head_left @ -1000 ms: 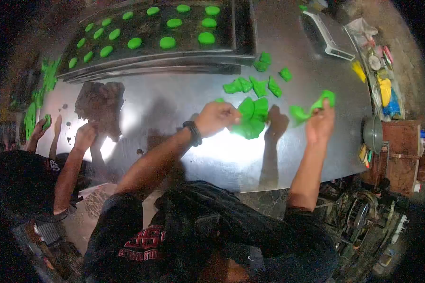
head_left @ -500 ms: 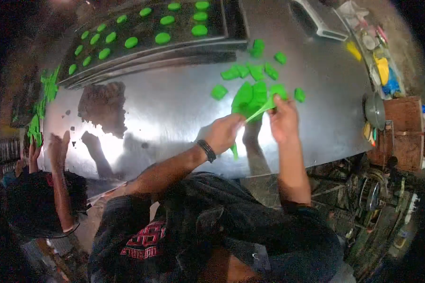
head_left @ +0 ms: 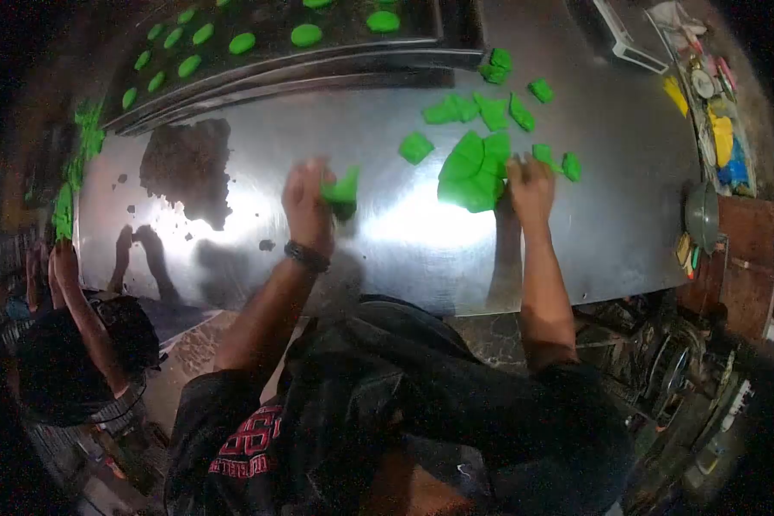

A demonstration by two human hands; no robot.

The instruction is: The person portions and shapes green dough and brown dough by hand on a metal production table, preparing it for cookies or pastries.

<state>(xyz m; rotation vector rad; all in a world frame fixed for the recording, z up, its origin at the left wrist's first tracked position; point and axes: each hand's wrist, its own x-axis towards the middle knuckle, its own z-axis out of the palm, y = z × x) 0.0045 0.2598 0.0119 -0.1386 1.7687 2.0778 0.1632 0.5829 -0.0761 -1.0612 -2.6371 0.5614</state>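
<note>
Here, in the head view, a person leans over a steel counter [head_left: 378,249]. The left hand [head_left: 308,202], a dark wristband [head_left: 305,255] at its wrist, is raised just above the metal. Its grip is closed around a piece of green dough [head_left: 344,187]. The right hand [head_left: 531,182] rests at the right edge of a slab of green dough [head_left: 471,165] lying flat mid-counter. Seen from the back, its grip cannot be told. Cut pieces [head_left: 415,147] of the same dough lie scattered beyond the slab and just beside the right hand. Farther back, a dark tray [head_left: 258,64] carries rows of green discs [head_left: 305,35]. At far left, a co-worker's hands [head_left: 58,262] are raised near the counter's edge.
</note>
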